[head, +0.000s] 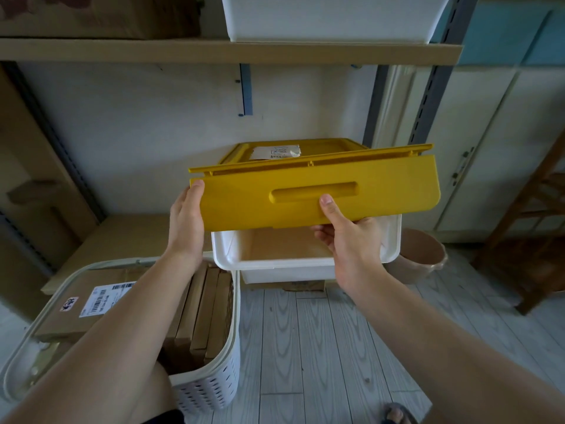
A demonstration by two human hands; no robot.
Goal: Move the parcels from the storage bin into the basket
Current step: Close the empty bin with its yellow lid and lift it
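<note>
Forearms: two bare forearms reach up from the bottom edge toward the yellow flap.
Left hand (186, 221): one, at the flap's left end, thumb tip on the front face near the top corner, fingers hidden behind the panel; it grips that end.
Right hand (348, 240): one, under the flap's lower edge near the middle, thumb pressed on the front just below the recessed handle, fingers curled behind; it pinches the panel.
Yellow flap (382, 191): one hinged front panel, lifted and tilted, with one long recessed handle.
Storage bin (275, 264): one white bin on the lower shelf, its front opening uncovered below the raised flap; the part of the inside that shows is bare. Its yellow lid (324, 146) carries one white paper label.
Basket (214, 387): one white perforated basket on the floor at lower left, just beside the bin's front left corner.
Parcels (91, 304): all seen are in the basket; one large flat brown parcel with one barcode label and one small sticker lies on top at the left, and about four slim brown parcels stand on edge at the right.
Upper bin (330, 19): one white bin on the shelf above.
Cardboard box (91, 16): one, on the upper shelf at left.
Brown bucket (422, 255): one, on the floor right of the storage bin.
Wooden frame (532, 228): one, at the far right.
Foot (397, 414): one, in a sandal, at the bottom edge.
</note>
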